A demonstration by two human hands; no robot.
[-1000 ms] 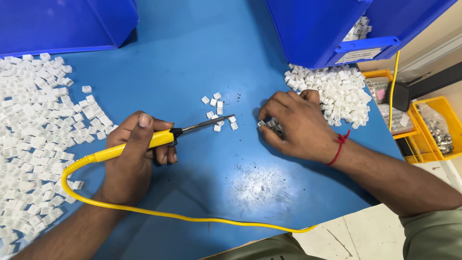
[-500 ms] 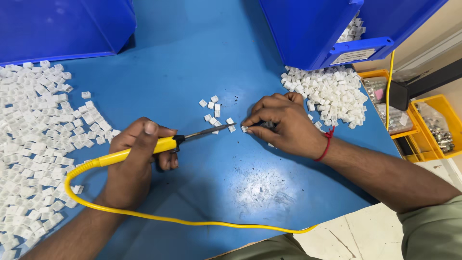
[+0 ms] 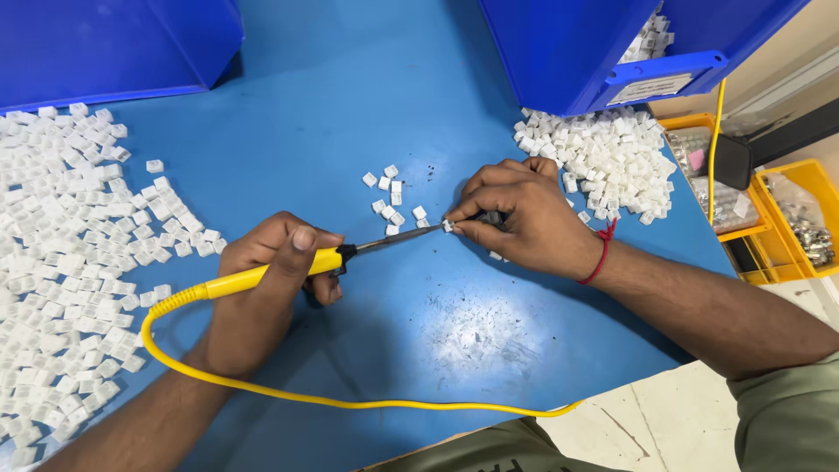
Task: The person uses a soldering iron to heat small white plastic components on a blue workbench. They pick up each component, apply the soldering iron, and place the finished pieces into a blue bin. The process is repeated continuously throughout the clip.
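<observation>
My left hand (image 3: 262, 280) grips a yellow-handled soldering iron (image 3: 262, 275), whose metal tip reaches right to a small white plastic piece (image 3: 447, 226). That piece is pinched at the fingertips of my right hand (image 3: 520, 218), which rests on the blue table (image 3: 350, 105) and also holds a dark object I cannot make out. The iron's yellow cord (image 3: 350, 402) loops along the table's near edge. A small cluster of white pieces (image 3: 391, 197) lies just behind the tip.
A large spread of white pieces (image 3: 70, 262) covers the table's left side, and another heap (image 3: 612, 157) lies at the right. Blue bins stand at the back left (image 3: 114, 44) and back right (image 3: 594, 44). Yellow trays (image 3: 786, 218) with metal parts sit off the right edge.
My right hand has slid left from the right heap toward the iron, bringing a white piece to its tip. The left hand and iron shifted slightly right.
</observation>
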